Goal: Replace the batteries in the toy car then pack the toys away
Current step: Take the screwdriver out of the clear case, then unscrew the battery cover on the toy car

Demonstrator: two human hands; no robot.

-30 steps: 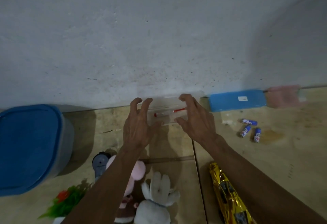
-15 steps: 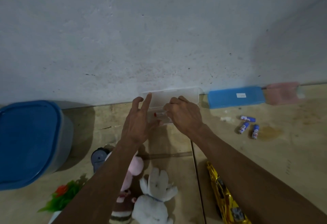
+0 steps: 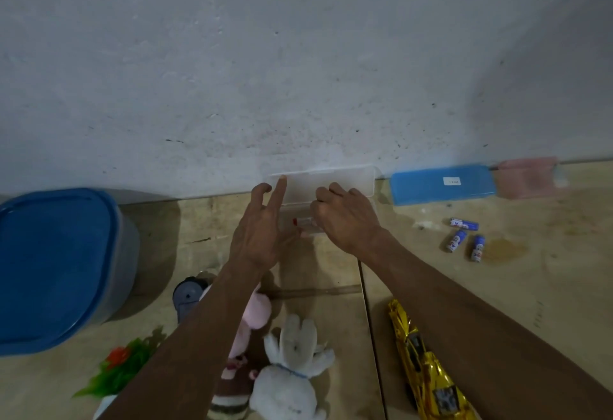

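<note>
A clear plastic box (image 3: 345, 184) stands against the wall with its lid up. My left hand (image 3: 262, 233) is at the box's left end, fingers straight, the index tip touching the lid's edge. My right hand (image 3: 345, 217) reaches into the box with its fingers curled down over a white, red-tipped stick (image 3: 302, 221); most of the stick is hidden under the hand. Three blue-and-white batteries (image 3: 464, 235) lie loose on the floor to the right. A gold toy car (image 3: 428, 373) lies under my right forearm.
A large grey bin with a blue lid (image 3: 56, 263) stands at the left. A blue case (image 3: 441, 184) and a pink case (image 3: 527, 175) lie along the wall. A white plush rabbit (image 3: 292, 373), a pink plush (image 3: 255, 316), a green plant toy (image 3: 122, 366) and a grey toy (image 3: 187, 293) lie near me.
The box's lid has swung up against the wall. My right hand moved from the box's edge down into it and curled over the red-tipped stick. My left hand stayed at the left end.
</note>
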